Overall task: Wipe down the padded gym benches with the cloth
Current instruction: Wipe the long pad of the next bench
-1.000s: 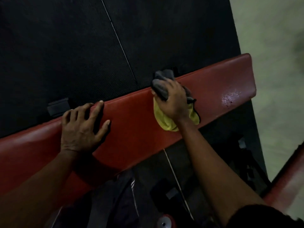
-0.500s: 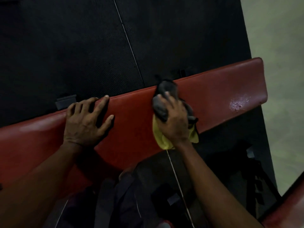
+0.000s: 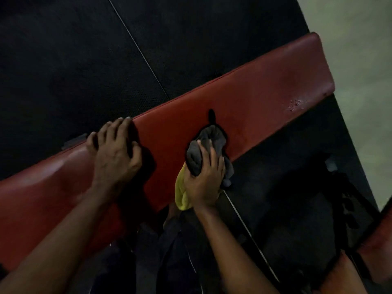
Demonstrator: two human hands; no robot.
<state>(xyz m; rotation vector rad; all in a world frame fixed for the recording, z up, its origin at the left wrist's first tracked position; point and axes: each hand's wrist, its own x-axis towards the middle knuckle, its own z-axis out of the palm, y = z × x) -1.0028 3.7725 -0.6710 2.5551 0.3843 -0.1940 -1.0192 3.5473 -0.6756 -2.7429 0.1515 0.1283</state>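
Observation:
A long red padded bench (image 3: pixel 254 98) runs diagonally from lower left to upper right. My right hand (image 3: pixel 204 177) grips a bunched grey and yellow cloth (image 3: pixel 198 154) at the bench's near edge, about midway along its length. My left hand (image 3: pixel 115 153) rests on the pad further left, its fingers curled over the far edge. Some water droplets (image 3: pixel 296 103) glisten on the pad near its right end.
Black rubber floor mats (image 3: pixel 84 49) lie beyond the bench, and pale floor (image 3: pixel 360 39) shows at the right. The bench's dark frame (image 3: pixel 307 198) sits below the pad. Part of another red pad (image 3: pixel 377 240) shows at the lower right. My dark trousers (image 3: pixel 169 251) are at the bottom.
My right hand has drawn the cloth across the pad from the far edge toward the near edge. My left hand has stayed on the pad. The view has shifted a little.

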